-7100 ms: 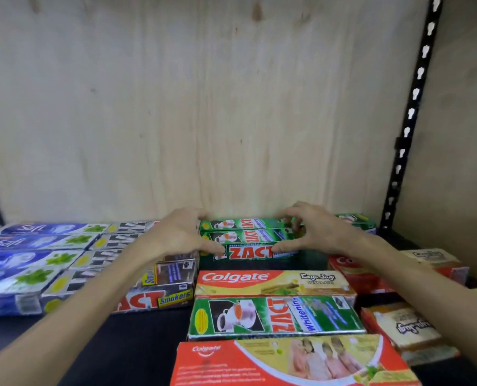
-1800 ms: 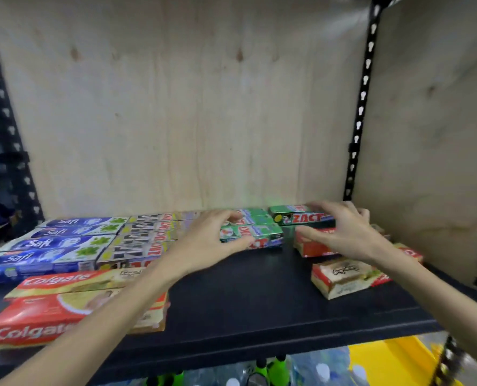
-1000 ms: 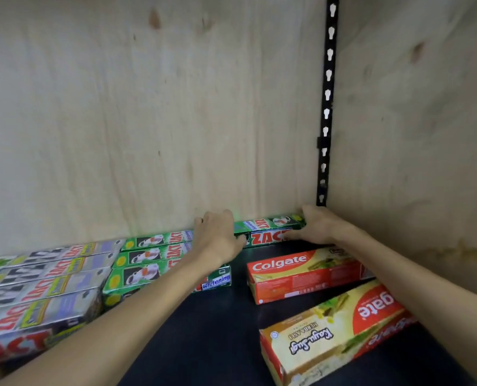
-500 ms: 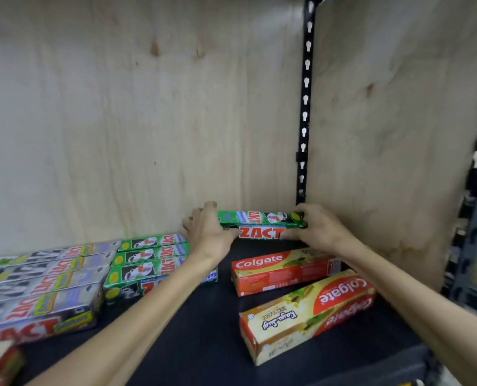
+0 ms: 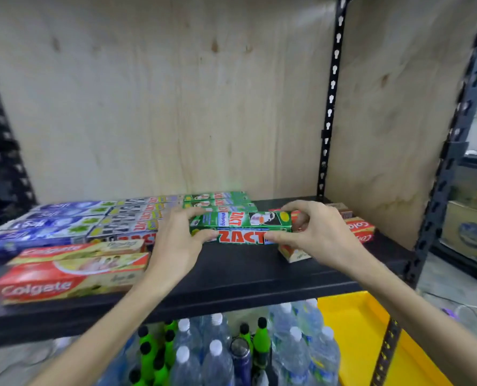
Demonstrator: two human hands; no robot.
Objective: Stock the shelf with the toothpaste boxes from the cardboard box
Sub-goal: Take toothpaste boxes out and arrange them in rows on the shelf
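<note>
Zact box (image 5: 241,228) above the shelf (image 5: 245,277), Colgate boxes (image 5: 70,277) left, bottles (image 5: 217,355) beneath

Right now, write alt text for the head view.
Two bare hands, left hand and right hand, pinch a green Zact toothpaste box by its ends above a black metal shelf. Blue, grey and green boxes lie in rows behind; red Colgate boxes lie front left.

Below my shelf I see clear water bottles (image 5: 295,355) beside green bottles (image 5: 159,358), and a yellow bin (image 5: 362,338), perhaps plastic, to their right.
</note>
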